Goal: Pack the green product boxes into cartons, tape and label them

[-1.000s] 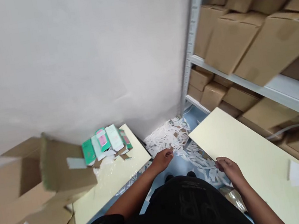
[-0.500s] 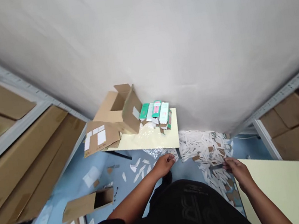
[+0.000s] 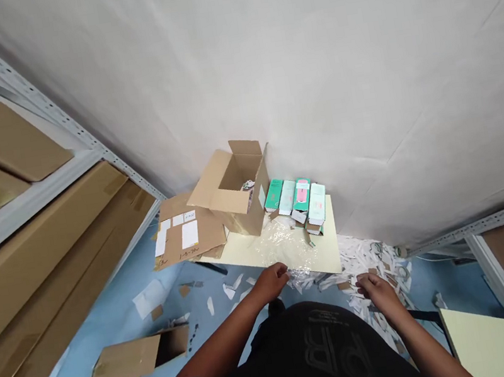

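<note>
Room: a pale grey-white wall is rising behind everything. The blue floor is showing below, with white paper strips piling thickest at right, along the wall. Grey metal shelving is standing at far left, bearing brown cardboard cartons; a corner of more shelving is showing at right.

Surface: a cream rectangular counter is standing against the wall before you. A brown cardboard sheet with white labels is jutting past its left end. Next to that, an upright brown cardboard box is sitting with flaps spread, its contents too small to tell. Right of the box, four green-and-white cartons are lying in a row. Crinkled clear plastic wrap is spreading in front of them, drooping over the near edge.

Grip: your left hand is hovering at that edge, just beside the wrap; you are bending its fingers inward. Contact: cannot tell. Your right hand is hanging right of the counter, above the strips, fingers half bent. Neither grip is visibly holding anything; finger gaps are too small to judge. The cartons are lying beyond both hands, well apart from them.
</note>
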{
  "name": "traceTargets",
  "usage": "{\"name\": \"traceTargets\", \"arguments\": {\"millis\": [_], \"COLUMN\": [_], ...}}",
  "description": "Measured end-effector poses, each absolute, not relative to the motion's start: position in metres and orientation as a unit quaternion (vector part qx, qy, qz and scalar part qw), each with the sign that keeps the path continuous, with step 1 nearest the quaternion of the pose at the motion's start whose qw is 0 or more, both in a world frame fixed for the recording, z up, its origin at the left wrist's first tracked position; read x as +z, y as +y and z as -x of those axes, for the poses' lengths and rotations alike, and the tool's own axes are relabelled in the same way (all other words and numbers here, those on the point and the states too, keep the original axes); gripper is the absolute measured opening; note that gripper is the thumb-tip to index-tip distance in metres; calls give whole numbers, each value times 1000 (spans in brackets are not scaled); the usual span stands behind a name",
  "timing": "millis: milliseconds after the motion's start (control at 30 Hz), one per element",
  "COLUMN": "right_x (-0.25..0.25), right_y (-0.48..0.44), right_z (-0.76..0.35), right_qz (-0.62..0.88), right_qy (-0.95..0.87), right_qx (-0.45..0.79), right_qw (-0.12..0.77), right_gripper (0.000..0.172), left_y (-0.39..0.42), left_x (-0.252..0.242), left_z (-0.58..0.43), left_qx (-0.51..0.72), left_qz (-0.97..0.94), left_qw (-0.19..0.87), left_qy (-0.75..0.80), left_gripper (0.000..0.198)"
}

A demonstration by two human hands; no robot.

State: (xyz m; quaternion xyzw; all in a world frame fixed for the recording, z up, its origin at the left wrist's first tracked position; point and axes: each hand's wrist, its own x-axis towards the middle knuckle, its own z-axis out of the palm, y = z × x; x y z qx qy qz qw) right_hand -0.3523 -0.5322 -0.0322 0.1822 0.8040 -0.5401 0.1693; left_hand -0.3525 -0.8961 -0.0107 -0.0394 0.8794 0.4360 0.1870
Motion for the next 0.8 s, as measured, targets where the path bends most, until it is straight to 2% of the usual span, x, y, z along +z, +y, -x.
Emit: {"name": "traceTargets", "arguments": {"millis": [133,267,433,633,800], "right_x": [-31,-30,-26,-24,-28], "right_y": [-588,-619,-624,-615,-589], "right_z": [371,381,387,407,416], "right_qz": [-157,-144,-149,-160,-170], "right_qy": [814,826,835,833,822], "right_qx": [-533,-519,-503,-503,-517], "right_qw": [168,163,166,164,166], "right_gripper": [43,45,42,42,41], "left_y": [-942,-955,-921,-865,-846], "left_x": [-8,3,22,26,5], "left_z": [394,438,508,590,634], "left_qx": [427,429,424,351,295], "left_qz": [-5,-30,-14,14,-2], "left_qw": [187,183,139,125,164], "left_qy": [885,884,895,928,941], "left_gripper": [26,31,52,80,82]}}
